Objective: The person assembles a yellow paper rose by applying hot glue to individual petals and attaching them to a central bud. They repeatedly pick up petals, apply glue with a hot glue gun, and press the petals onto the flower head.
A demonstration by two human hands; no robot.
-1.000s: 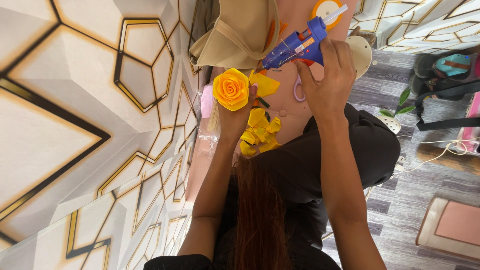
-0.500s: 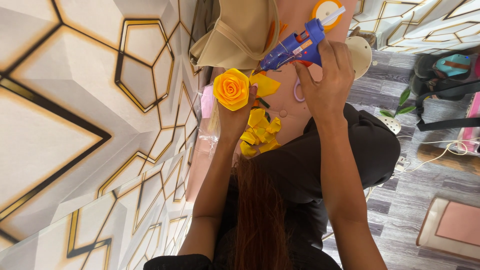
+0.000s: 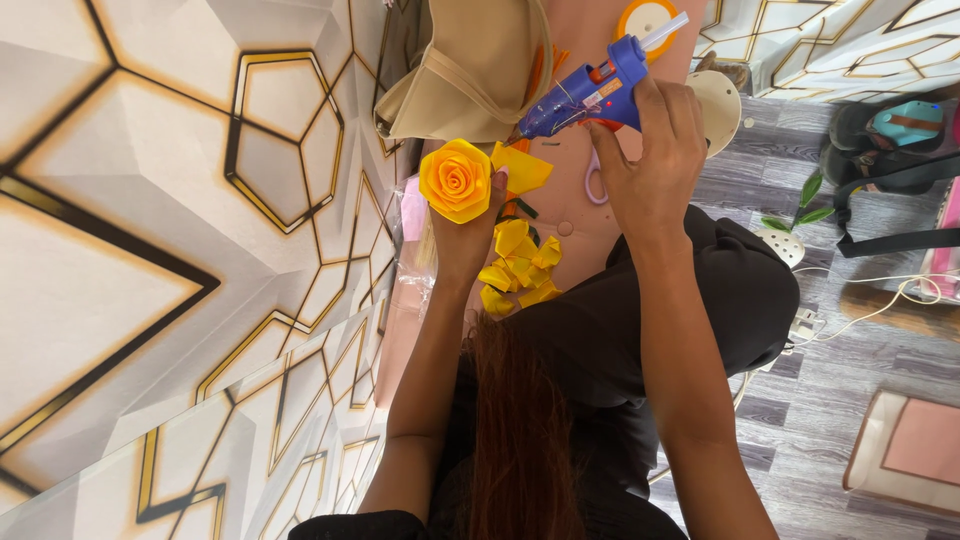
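My left hand [image 3: 468, 232] holds up a yellow ribbon rose [image 3: 455, 178], with a loose yellow petal [image 3: 522, 168] sticking out beside it. My right hand [image 3: 650, 165] grips a blue glue gun [image 3: 590, 95]. Its nozzle points at that petal from just above. Under both hands, a pile of yellow petals [image 3: 520, 268] lies on the pink table [image 3: 575, 222].
A beige fabric bag [image 3: 470, 75] hangs close above the rose. Pink-handled scissors [image 3: 595, 185], an orange tape roll [image 3: 648, 18] and a white disc [image 3: 718, 95] lie on the table. A geometric panelled wall [image 3: 150, 250] stands left. Bags [image 3: 890, 125], a cable and a pink mat [image 3: 915, 450] are on the floor.
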